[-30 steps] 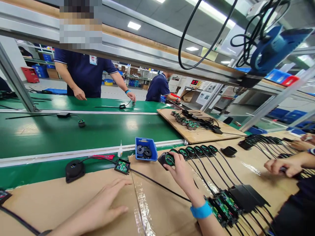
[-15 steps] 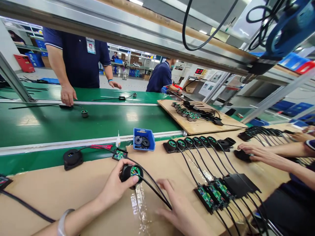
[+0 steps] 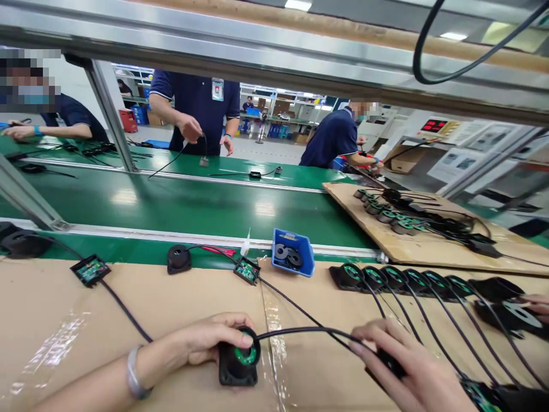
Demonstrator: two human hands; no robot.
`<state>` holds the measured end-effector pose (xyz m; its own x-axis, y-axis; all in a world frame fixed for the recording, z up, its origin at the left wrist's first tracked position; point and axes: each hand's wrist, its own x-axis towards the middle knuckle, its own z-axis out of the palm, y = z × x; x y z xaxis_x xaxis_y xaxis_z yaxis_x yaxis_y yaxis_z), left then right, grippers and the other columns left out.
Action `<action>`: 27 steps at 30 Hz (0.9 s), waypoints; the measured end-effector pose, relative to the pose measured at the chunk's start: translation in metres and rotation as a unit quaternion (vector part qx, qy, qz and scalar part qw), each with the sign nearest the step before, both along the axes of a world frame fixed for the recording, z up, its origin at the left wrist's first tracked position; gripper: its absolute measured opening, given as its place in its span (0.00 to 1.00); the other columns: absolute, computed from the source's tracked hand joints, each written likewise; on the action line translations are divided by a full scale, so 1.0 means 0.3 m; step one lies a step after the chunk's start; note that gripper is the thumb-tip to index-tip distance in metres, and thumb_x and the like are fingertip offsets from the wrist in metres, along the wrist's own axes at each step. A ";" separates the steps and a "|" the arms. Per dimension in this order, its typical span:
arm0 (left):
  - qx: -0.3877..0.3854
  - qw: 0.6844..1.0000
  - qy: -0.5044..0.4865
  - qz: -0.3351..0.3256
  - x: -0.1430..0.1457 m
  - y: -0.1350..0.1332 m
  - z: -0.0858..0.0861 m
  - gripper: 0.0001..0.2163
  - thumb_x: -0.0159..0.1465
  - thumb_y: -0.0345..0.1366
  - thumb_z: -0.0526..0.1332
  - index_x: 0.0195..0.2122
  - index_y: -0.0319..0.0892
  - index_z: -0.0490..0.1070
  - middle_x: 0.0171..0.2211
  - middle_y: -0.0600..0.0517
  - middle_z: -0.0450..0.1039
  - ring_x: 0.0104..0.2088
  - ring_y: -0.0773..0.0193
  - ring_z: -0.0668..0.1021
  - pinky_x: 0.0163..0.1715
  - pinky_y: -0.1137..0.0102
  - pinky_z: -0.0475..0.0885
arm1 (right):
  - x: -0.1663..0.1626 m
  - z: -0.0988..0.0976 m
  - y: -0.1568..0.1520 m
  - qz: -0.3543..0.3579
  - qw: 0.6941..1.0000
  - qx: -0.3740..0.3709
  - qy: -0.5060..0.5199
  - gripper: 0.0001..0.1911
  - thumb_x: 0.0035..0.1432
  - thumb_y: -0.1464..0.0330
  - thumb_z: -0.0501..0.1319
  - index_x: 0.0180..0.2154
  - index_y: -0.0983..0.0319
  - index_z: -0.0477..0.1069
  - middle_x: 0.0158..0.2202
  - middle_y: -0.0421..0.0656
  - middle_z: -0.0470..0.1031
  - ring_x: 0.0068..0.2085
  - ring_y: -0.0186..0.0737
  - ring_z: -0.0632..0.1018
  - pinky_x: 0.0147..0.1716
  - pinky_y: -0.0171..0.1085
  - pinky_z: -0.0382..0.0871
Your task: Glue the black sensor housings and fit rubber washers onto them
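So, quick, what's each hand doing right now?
Left hand: closed on the black round part.
Right hand: closed on the black cable.

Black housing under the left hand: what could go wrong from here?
1. The cable arcing from the black housing under the left hand to the right hand crosses another lead from the small circuit board; a pull could snag that lead and drag the board.
2. The right hand sits beside the row of units and their cables; a sweep might knock them out of line.
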<state>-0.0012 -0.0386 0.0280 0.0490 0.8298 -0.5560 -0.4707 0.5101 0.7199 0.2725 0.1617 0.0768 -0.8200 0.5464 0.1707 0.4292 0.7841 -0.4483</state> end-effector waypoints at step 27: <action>-0.001 0.993 -0.063 0.102 -0.025 -0.032 -0.046 0.28 0.42 0.53 0.75 0.33 0.42 0.61 0.33 0.46 0.75 0.31 0.57 0.78 0.19 0.72 0.74 | -0.889 -0.131 0.020 -0.002 0.973 -0.186 0.135 0.14 0.67 0.60 0.62 0.44 0.65 0.72 0.41 0.42 0.74 0.40 0.38 0.78 0.41 0.42 0.76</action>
